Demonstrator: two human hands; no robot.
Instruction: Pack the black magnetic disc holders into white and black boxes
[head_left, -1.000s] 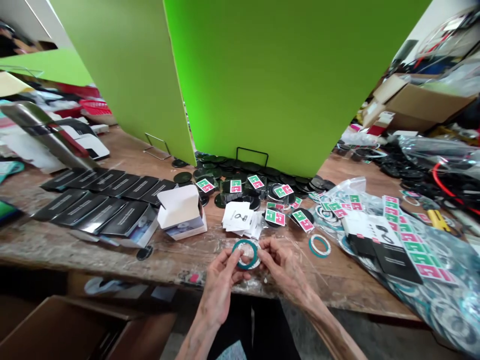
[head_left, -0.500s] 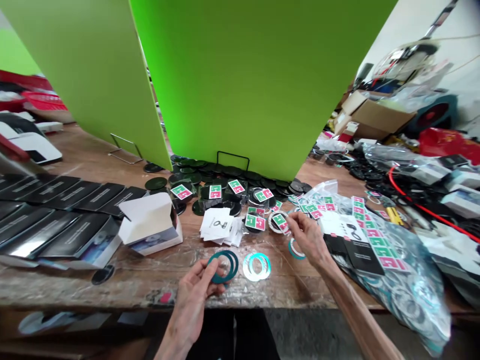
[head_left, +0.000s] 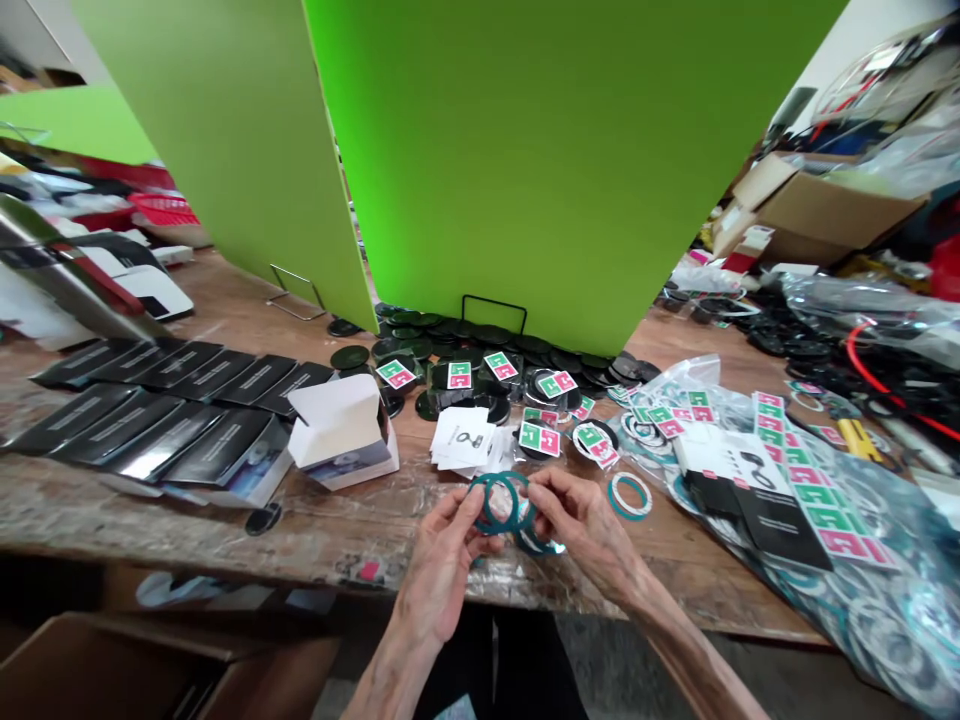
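Observation:
Near the table's front edge, my left hand (head_left: 448, 560) pinches overlapping teal rings (head_left: 498, 528) between thumb and fingers. My right hand (head_left: 589, 525) has its thumb and fingers closed on the right side of the same rings. Just below them on the wood lie more rings (head_left: 538, 545), partly covered by my right hand. A white and teal ring (head_left: 616, 494) rests to the right of my right hand. Beyond the hands are a pile of white printed cards (head_left: 463, 440) and a black disc with a white ring and a green and pink sticker (head_left: 596, 442).
An open white box (head_left: 345, 450) stands left of the cards, beside rows of black boxes (head_left: 217, 440). Black discs (head_left: 435, 330) lie along the green panel (head_left: 540, 160). A clear bag of rings (head_left: 862, 610) covers the right side, with sticker sheets and a black box (head_left: 784, 525) on top.
My right hand has left the stickered disc and come to the rings in my left hand, which has risen slightly. The sticker there now lies flatter on its disc. The view has turned left.

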